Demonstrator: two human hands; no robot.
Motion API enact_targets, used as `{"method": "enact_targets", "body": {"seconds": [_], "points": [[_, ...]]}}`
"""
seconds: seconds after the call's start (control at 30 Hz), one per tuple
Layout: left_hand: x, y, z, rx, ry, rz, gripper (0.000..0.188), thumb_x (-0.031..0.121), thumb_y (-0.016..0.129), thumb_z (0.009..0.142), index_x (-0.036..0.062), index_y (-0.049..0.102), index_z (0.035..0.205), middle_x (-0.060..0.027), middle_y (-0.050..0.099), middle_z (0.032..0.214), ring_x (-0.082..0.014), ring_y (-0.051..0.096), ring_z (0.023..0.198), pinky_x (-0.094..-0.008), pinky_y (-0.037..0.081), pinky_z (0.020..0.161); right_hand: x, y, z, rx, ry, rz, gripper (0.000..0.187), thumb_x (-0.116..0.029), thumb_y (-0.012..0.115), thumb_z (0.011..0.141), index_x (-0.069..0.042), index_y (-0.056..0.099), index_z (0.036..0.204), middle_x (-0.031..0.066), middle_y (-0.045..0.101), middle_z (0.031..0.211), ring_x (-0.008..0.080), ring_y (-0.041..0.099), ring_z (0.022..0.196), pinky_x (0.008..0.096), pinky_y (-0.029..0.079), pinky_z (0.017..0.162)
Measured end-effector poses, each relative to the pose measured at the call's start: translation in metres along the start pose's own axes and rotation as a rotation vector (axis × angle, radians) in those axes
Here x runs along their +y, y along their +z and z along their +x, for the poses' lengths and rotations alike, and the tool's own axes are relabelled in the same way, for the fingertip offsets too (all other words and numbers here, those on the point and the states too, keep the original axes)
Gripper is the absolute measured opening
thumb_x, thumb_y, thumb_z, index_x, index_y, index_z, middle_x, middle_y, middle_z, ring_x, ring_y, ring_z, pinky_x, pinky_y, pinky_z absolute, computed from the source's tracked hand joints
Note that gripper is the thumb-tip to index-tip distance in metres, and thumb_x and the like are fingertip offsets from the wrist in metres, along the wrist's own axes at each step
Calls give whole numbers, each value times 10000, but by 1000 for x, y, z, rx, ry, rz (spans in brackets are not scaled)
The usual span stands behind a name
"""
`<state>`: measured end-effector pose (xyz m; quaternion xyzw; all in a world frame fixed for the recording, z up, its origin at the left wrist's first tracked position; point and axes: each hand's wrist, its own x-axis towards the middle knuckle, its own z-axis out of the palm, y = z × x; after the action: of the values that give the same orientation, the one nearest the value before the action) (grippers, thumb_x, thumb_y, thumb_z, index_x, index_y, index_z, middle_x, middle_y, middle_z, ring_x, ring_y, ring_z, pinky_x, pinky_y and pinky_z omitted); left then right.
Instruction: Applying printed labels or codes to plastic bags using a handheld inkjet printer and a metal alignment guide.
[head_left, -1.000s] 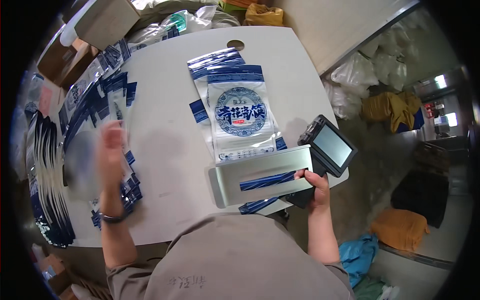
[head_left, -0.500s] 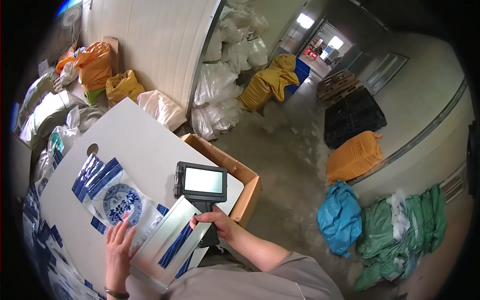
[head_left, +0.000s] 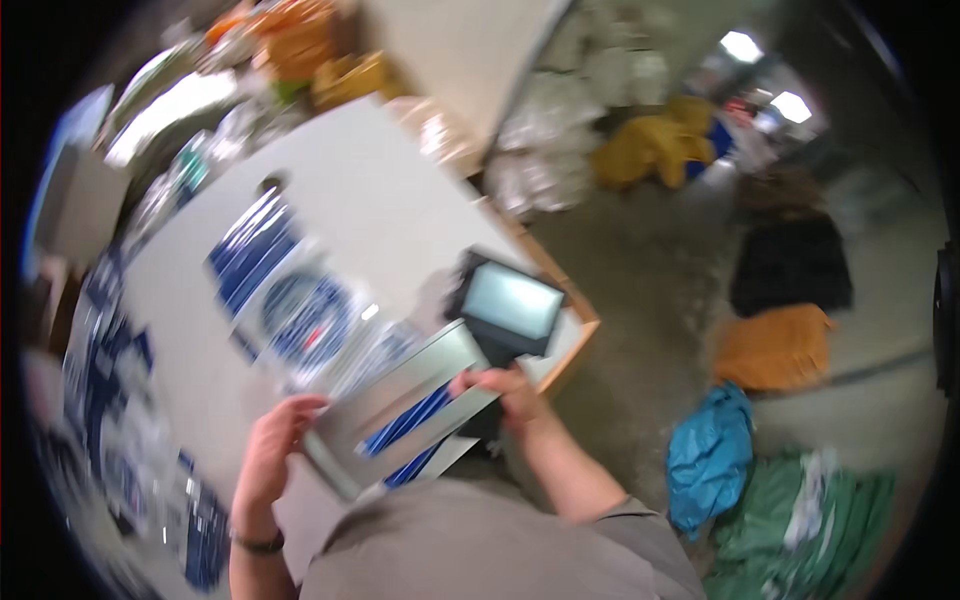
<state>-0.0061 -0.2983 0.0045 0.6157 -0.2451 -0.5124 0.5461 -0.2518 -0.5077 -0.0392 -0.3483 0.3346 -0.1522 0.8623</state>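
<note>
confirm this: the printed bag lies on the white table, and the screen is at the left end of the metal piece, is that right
The end is wrong: the head view shows the screen at the right end of the metal piece. The printed bag does lie on the white table.

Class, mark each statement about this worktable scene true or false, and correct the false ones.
1. The right hand grips the slotted metal holder. True.
2. The tabletop is black. False: the tabletop is pale.
3. A black device with a screen is beside the holder. True.
4. The blue sack lies on the table. False: the blue sack is on the floor.
5. The left hand is near the holder's left end. True.
</note>
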Motion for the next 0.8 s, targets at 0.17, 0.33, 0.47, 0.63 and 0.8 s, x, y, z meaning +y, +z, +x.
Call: {"method": "enact_targets", "body": {"seconds": [0.17,0.33,0.47,0.63,0.8], "points": [[-1,32,-11,60,193,570,155,55,606,881,9,611,1029,23,586,748,-51,519,704,-235,436,588,-12,-2,-5,44,-235,-16,495,-115,657,748,38,488,1188,136,623,788,264,634,720,337,529,679],[-18,-19,0,338,220,378,95,63,596,893,16,615,974,-24,598,699,-60,494,658,-239,438,609,-3,-2,4,-105,-233,143,486,-225,653,873,21,445,1236,83,543,867,184,537,744,288,469,677],[-25,-28,27,420,297,385,98,85,597,905,19,604,977,-19,590,690,-61,489,658,-236,438,623,0,-2,3,-126,-235,132,475,-214,646,876,20,444,1235,83,550,860,184,546,743,279,471,677],[-22,-16,39,394,203,432,98,92,596,916,53,572,1002,26,562,733,-23,446,700,-204,398,641,-1,1,1,-127,-231,102,463,-204,636,881,26,443,1234,82,552,851,183,549,740,276,472,676],[-20,-17,44,419,218,739,153,164,586,911,62,537,1013,-114,626,783,-237,606,706,-323,457,664,-1,1,2,-121,-221,121,450,-193,623,887,33,446,1233,86,553,852,183,549,735,277,473,678]]}}
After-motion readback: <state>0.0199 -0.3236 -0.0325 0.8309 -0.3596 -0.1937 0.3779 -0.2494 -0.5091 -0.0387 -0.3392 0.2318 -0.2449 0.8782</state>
